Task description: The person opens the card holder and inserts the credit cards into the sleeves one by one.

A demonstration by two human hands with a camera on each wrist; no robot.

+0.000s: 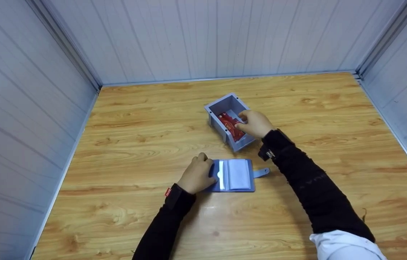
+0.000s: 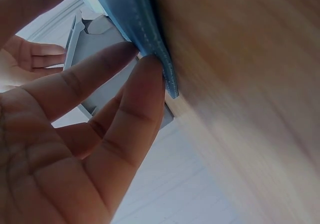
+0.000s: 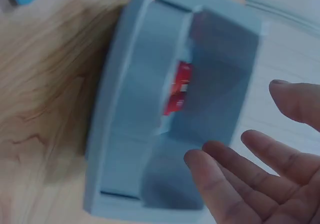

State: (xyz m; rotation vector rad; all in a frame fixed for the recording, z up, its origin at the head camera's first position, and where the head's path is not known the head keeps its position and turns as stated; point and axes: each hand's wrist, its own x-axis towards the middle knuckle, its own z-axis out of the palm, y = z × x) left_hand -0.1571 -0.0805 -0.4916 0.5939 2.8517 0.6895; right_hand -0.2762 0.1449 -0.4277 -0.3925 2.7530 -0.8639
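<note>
A blue card holder [image 1: 240,173] lies open on the table, clear sleeves on its right half and a strap with a snap pointing right. My left hand [image 1: 196,173] holds its left edge; the left wrist view shows fingertips against the stitched border of the cover [image 2: 150,39]. Farther back, my right hand [image 1: 255,124] reaches over the right side of a grey box [image 1: 221,130]. Inside that box are red cards [image 1: 229,124] with light print. In the right wrist view the fingers [image 3: 215,179] are spread apart with nothing between them, above the box's rim.
The wood-grain table [image 1: 145,122] is bounded by pale panel walls [image 1: 196,39] at the back and on both sides. The box stands slightly behind the card holder, turned at an angle. Black bands with small cameras sit on both wrists.
</note>
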